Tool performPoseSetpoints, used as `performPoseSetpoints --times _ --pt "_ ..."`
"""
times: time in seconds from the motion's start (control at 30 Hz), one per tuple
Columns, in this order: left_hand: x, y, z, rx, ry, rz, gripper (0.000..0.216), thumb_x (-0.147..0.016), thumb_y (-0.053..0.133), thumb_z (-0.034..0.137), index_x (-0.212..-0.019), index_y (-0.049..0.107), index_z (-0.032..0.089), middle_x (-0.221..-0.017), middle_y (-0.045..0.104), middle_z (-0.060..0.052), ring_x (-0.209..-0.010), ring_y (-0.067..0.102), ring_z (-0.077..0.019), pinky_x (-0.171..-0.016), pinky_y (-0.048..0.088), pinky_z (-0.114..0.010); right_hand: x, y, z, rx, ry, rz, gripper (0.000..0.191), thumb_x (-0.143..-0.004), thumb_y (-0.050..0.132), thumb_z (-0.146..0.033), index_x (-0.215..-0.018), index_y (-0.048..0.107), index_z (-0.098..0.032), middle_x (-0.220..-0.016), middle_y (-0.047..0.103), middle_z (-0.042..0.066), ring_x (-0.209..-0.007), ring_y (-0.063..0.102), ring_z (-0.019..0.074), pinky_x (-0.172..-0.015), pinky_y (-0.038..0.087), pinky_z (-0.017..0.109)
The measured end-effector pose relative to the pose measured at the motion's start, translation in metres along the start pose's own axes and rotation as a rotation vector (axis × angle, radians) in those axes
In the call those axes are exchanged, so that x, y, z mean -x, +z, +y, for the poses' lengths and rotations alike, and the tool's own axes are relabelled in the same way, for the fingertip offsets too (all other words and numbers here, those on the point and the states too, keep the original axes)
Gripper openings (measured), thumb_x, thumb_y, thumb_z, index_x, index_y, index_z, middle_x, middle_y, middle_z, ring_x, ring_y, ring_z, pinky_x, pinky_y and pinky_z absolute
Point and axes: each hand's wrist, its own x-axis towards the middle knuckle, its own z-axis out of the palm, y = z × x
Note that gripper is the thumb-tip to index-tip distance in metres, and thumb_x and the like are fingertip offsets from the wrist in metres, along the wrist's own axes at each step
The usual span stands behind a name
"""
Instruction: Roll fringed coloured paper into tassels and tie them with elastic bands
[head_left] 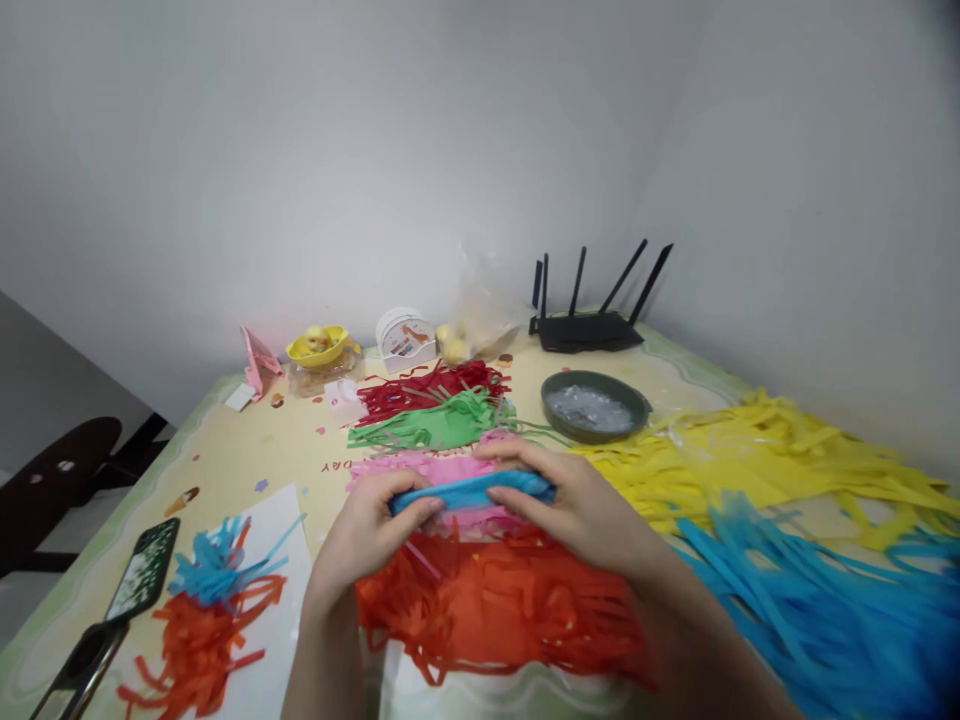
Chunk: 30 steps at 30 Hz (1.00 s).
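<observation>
Both my hands hold one blue paper strip level above the table. My left hand pinches its left end, and my right hand is closed over its right end. Under my hands lies a pile of orange paper strips. A pink pile sits just beyond them, then a green pile and a red pile.
Yellow strips and blue strips cover the right side. A dark bowl and a black router stand at the back. At left, a white sheet carries blue and orange cuttings, beside a phone.
</observation>
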Motion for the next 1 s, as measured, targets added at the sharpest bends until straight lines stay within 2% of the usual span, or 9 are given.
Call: performPoseSetpoints --times 0.07,0.13,0.33,0.5,0.63,0.73,0.87,0.93,1.0 --pt "0.001 -0.001 0.0 0.079 -0.029 0.01 0.026 -0.087 0.057 0.031 -0.07 0.066 0.014 -0.061 0.065 -0.002 -0.057 0.059 -0.0118 -0.057 0.043 -0.02 -0.001 0.0 -0.001 0.001 0.051 -0.012 0.011 -0.086 0.059 -0.028 -0.087 0.066 -0.02 -0.073 0.068 0.0 -0.066 0.062 0.0149 -0.06 0.045 0.023" --pt "0.001 0.0 -0.001 0.192 -0.056 0.035 0.023 -0.086 0.058 0.032 -0.076 0.068 0.013 -0.061 0.066 -0.003 -0.054 0.06 -0.0123 -0.055 0.045 -0.021 -0.002 0.002 -0.002 -0.013 0.086 0.026 0.015 -0.086 0.058 -0.03 -0.079 0.066 -0.02 -0.071 0.067 0.0 -0.067 0.063 0.0157 -0.061 0.046 0.024" --pt "0.005 -0.002 -0.008 0.463 -0.054 0.096 0.026 -0.085 0.06 0.028 -0.103 0.072 0.013 -0.063 0.069 -0.003 -0.056 0.064 -0.0137 -0.056 0.049 -0.022 -0.002 0.006 0.0 -0.234 0.092 0.086 0.016 -0.086 0.058 -0.029 -0.088 0.07 -0.019 -0.082 0.072 0.004 -0.072 0.067 0.0159 -0.066 0.052 0.024" --pt "0.007 -0.004 -0.016 0.562 0.079 0.123 0.017 -0.085 0.06 0.022 -0.092 0.076 0.017 -0.064 0.069 -0.004 -0.059 0.063 -0.0137 -0.061 0.049 -0.025 -0.003 0.004 0.002 -0.424 -0.006 0.061 0.02 -0.082 0.057 -0.017 -0.086 0.076 -0.02 -0.078 0.074 0.005 -0.072 0.068 0.0159 -0.065 0.053 0.025" --pt "0.008 -0.005 -0.012 0.437 0.215 0.132 0.019 -0.087 0.057 0.018 -0.083 0.076 0.018 -0.066 0.066 -0.004 -0.068 0.061 -0.0146 -0.068 0.047 -0.026 -0.005 0.006 0.002 -0.505 0.014 0.112 0.02 -0.081 0.056 -0.016 -0.081 0.075 -0.019 -0.069 0.072 0.003 -0.065 0.067 0.014 -0.059 0.052 0.022" --pt "0.008 -0.003 -0.006 0.299 0.246 0.149 0.017 -0.087 0.058 0.023 -0.081 0.072 0.016 -0.07 0.064 -0.005 -0.072 0.058 -0.0152 -0.067 0.044 -0.025 -0.006 0.008 0.002 -0.493 0.024 0.149 0.019 -0.082 0.055 -0.019 -0.078 0.073 -0.017 -0.067 0.071 0.003 -0.063 0.066 0.014 -0.059 0.051 0.022" --pt "0.008 0.005 -0.003 0.181 0.202 0.303 0.029 -0.085 0.061 0.026 -0.061 0.05 0.017 -0.06 0.052 0.001 -0.06 0.047 -0.0113 -0.057 0.037 -0.023 -0.005 0.01 -0.001 -0.361 0.002 0.17 0.017 -0.085 0.059 -0.026 -0.074 0.069 -0.017 -0.069 0.07 0.003 -0.064 0.065 0.014 -0.059 0.05 0.022" --pt "0.007 0.008 -0.003 0.118 0.206 0.38 0.034 -0.085 0.061 0.025 -0.059 0.041 0.018 -0.057 0.044 0.004 -0.056 0.042 -0.0098 -0.055 0.035 -0.022 -0.004 0.011 -0.003 -0.248 0.002 0.195 0.012 -0.085 0.061 -0.027 -0.08 0.068 -0.018 -0.076 0.071 0.003 -0.069 0.065 0.0144 -0.063 0.05 0.022" --pt "0.007 0.01 -0.002 0.034 0.223 0.409 0.022 -0.086 0.06 0.023 -0.067 0.049 0.018 -0.061 0.048 0.004 -0.058 0.044 -0.0095 -0.056 0.036 -0.021 -0.002 0.012 -0.003 -0.143 -0.012 0.209 0.015 -0.086 0.061 -0.025 -0.097 0.068 -0.019 -0.092 0.073 0.004 -0.082 0.067 0.0163 -0.072 0.051 0.024"
